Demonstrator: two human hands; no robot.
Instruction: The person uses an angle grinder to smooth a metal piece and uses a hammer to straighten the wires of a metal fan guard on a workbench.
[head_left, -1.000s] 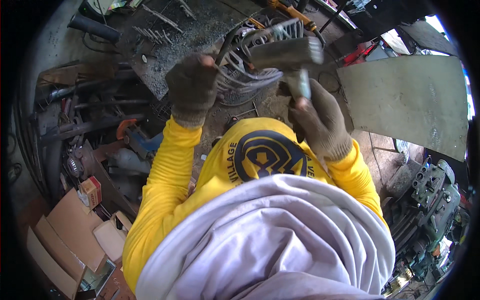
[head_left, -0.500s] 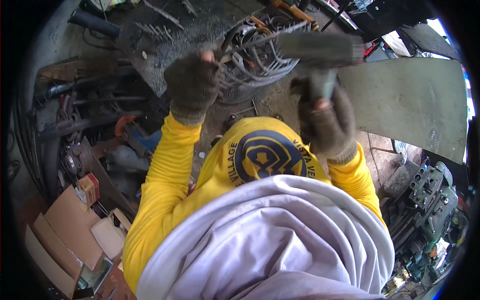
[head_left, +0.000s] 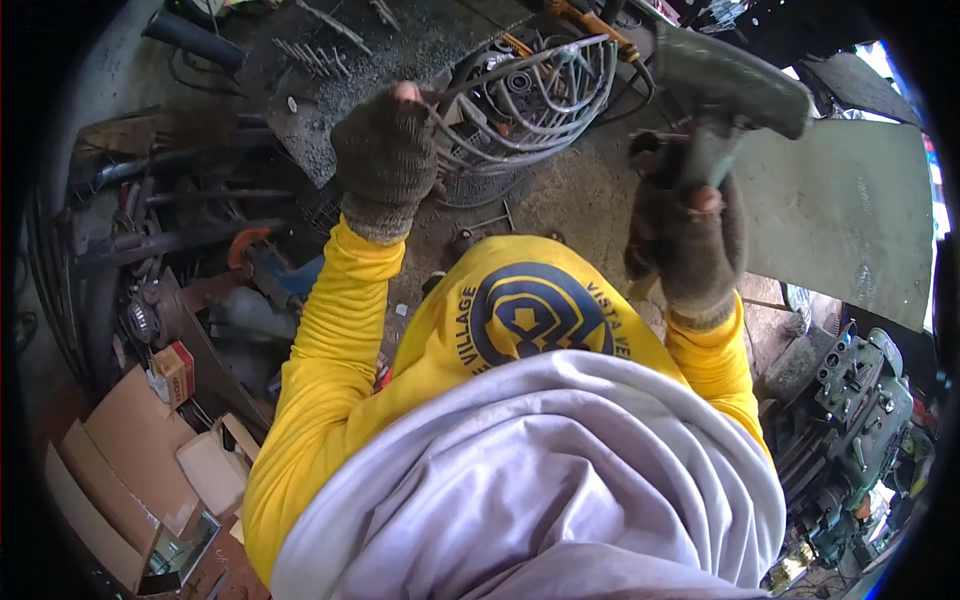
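Observation:
My left hand (head_left: 383,160), in a dark fingerless glove, is closed at the left end of a grille of curved metal bars (head_left: 545,141), thumb uppermost. The grille's bars bow out to the right, with rings and other metal pieces visible behind them. In my right hand (head_left: 688,235), also gloved, is a hammer (head_left: 735,85) with a thick, dark greenish head and a pale grip. Its head is raised to the right of the grille, apart from it. The fingers of my right hand wrap round the handle, and the thumb lies along it.
A dark metal plate (head_left: 300,120) with grit and short rods lies at far left. Pipes and scrap (head_left: 190,200) fill the left side. An open cardboard box (head_left: 140,450) stands near left. A large greenish sheet (head_left: 840,215) and a grey machine part (head_left: 860,390) are at right.
The hammer has moved to the right, away from the grille, along with my right hand. The grille's bars have tilted a little; my left hand stays closed in nearly the same place.

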